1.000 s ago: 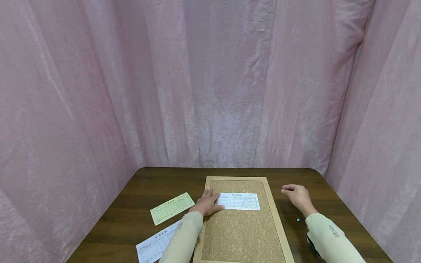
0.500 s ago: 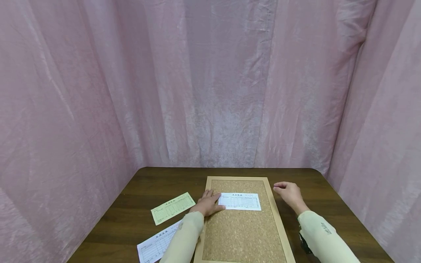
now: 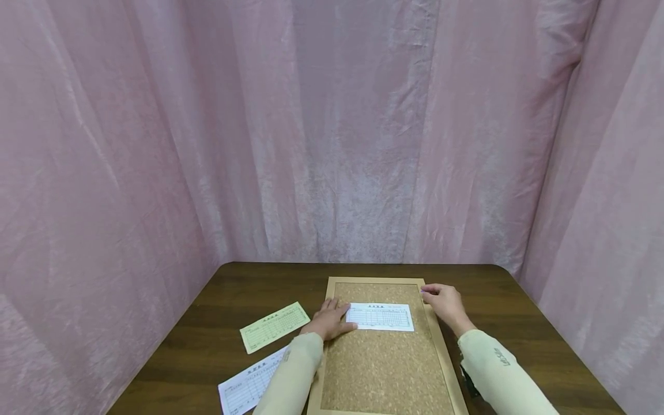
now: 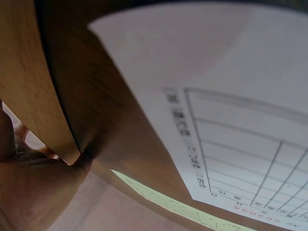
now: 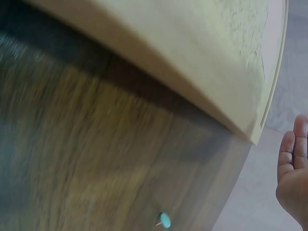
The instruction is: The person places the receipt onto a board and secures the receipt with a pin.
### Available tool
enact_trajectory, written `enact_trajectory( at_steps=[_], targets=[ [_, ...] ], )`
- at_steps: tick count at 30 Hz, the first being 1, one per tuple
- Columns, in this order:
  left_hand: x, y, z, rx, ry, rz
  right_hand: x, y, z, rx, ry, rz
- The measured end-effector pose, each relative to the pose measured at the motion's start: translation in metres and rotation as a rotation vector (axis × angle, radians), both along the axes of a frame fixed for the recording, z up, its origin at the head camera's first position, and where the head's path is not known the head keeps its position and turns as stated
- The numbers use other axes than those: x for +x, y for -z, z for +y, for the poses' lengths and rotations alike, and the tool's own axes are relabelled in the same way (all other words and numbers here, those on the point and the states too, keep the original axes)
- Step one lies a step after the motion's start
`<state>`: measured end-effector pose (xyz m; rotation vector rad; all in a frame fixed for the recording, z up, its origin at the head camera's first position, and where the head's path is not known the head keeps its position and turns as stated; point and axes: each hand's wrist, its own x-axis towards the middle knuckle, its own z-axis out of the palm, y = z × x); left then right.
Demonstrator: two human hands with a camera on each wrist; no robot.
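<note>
Left hand (image 3: 325,323) flat on white slip (image 3: 380,317) over cork board (image 3: 384,369); right hand (image 3: 443,302), fingers curled, contents unclear: slip may skew if pressure eases.

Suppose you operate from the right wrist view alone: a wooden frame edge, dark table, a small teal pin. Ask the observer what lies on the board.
Observer: A white slip lies flat on the cork board, toward its far end.
Operator: Is anything touching it?
Observer: The left hand rests on its left edge.
Operator: Any other papers?
Observer: A green slip and a white sheet lie on the table, left of the board.
</note>
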<state>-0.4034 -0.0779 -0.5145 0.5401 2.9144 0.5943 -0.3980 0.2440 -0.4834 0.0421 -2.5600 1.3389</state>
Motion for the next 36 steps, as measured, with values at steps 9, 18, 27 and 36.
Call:
enact_trajectory(
  at_steps=[9, 18, 27, 36],
  targets=[
    [-0.001, 0.000, -0.001, -0.014, -0.006, 0.001, -0.001, -0.001, -0.019, -0.050, -0.029, -0.019],
    [0.002, -0.001, -0.002, -0.017, -0.011, -0.002, -0.005, 0.002, -0.036, -0.091, -0.041, -0.076],
    [0.003, -0.005, -0.002, -0.022, -0.007, -0.010, -0.010, 0.005, -0.046, -0.034, -0.052, -0.056],
    [0.002, -0.006, 0.000, -0.019, -0.009, -0.022, -0.013, 0.001, -0.049, 0.005, -0.064, -0.078]
  ],
)
